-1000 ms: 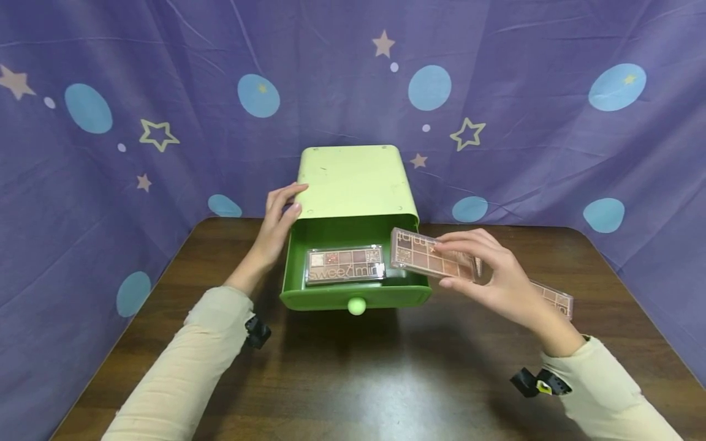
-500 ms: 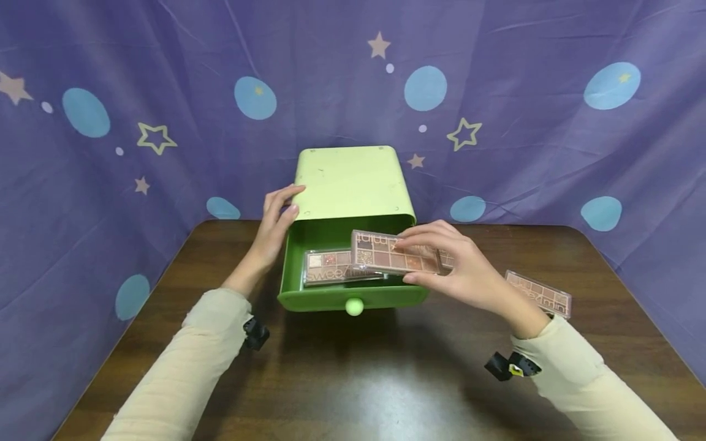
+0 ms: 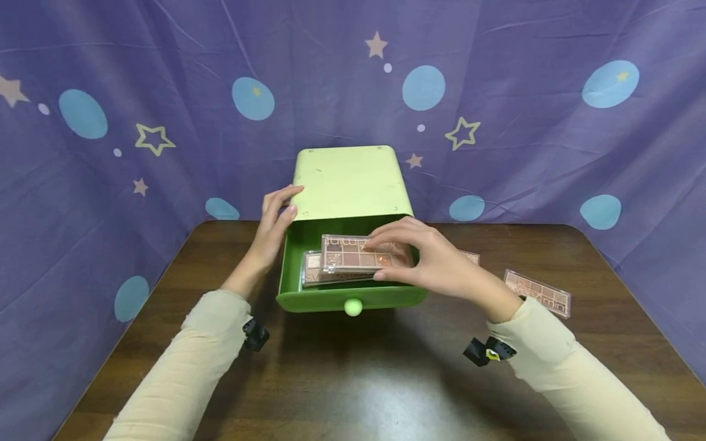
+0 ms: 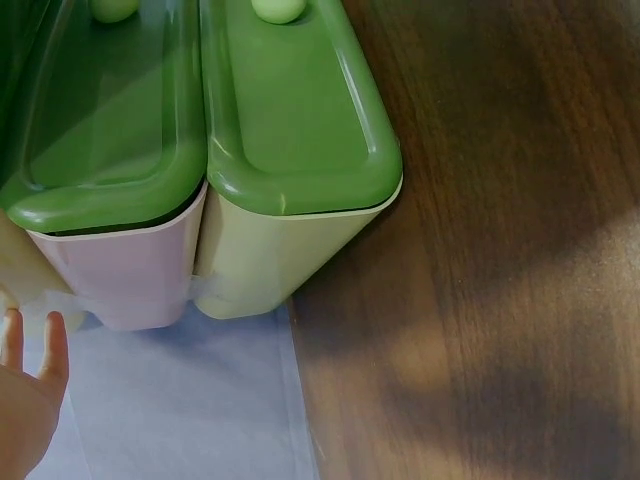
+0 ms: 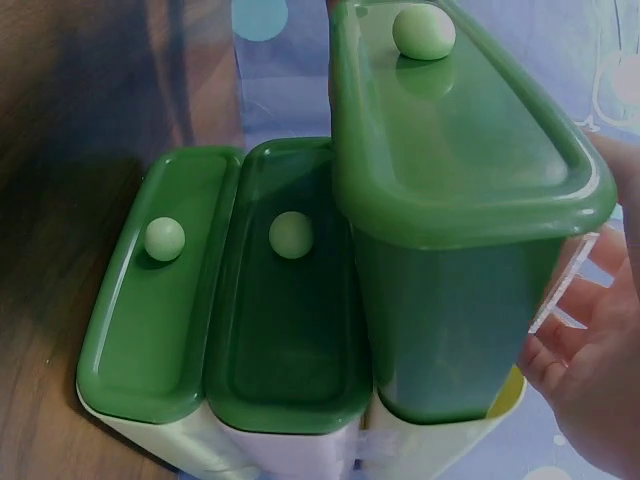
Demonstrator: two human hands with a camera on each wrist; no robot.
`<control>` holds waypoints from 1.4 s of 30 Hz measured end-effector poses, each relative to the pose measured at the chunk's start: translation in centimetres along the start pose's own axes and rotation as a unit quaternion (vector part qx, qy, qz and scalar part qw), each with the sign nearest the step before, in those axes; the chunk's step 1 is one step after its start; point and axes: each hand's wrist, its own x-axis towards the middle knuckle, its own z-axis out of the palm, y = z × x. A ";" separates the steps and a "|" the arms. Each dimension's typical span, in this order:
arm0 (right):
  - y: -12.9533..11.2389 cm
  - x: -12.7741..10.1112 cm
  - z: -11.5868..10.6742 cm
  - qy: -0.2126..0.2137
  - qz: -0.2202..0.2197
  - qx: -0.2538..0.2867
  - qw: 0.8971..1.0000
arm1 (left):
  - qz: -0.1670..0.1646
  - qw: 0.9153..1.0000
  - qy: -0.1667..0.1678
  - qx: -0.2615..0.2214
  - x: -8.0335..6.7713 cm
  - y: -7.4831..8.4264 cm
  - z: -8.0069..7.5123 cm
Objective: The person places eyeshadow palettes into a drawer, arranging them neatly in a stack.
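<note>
My right hand [image 3: 436, 260] pinches an eyeshadow palette [image 3: 350, 257] between thumb and fingers, over the pulled-out top drawer [image 3: 320, 301]. Beneath it in that drawer lies another palette [image 3: 311, 269], partly covered from view. In the right wrist view, the fingers of the right hand [image 5: 600, 370] are beside the drawer, and only an edge of a clear palette [image 5: 563, 285] shows. My left hand [image 3: 270, 233] rests against the left side of the light green drawer cabinet [image 3: 350, 184], fingertips at its top edge. The left wrist view catches just part of this left hand [image 4: 30, 415].
Two palettes lie on the brown wooden table [image 3: 353, 380] to the right: one palette [image 3: 537, 294] in full sight, another palette [image 3: 470, 257] mostly behind the right hand. Two lower drawers [image 5: 290, 330] are pushed in. A purple starry curtain [image 3: 342, 92] hangs behind.
My right hand has carried its palette leftward, from the drawer's right side to over the palette inside. The left hand has stayed on the cabinet.
</note>
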 end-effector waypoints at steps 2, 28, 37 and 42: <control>0.0 0.3 0.1 -0.014 0.004 -0.001 1.000 | 0.001 1.000 0.001 -0.001 0.0 -0.1 0.0; 1.0 3.7 1.6 -0.125 0.021 -0.142 0.982 | 0.002 1.000 0.001 0.001 0.0 0.1 0.0; 0.9 4.0 1.4 -0.158 0.017 -0.140 0.977 | 0.001 1.000 -0.001 -0.005 0.1 -0.2 0.0; 0.8 3.8 0.8 -0.164 0.019 -0.097 0.981 | 0.000 1.000 -0.002 -0.007 0.1 -0.2 0.0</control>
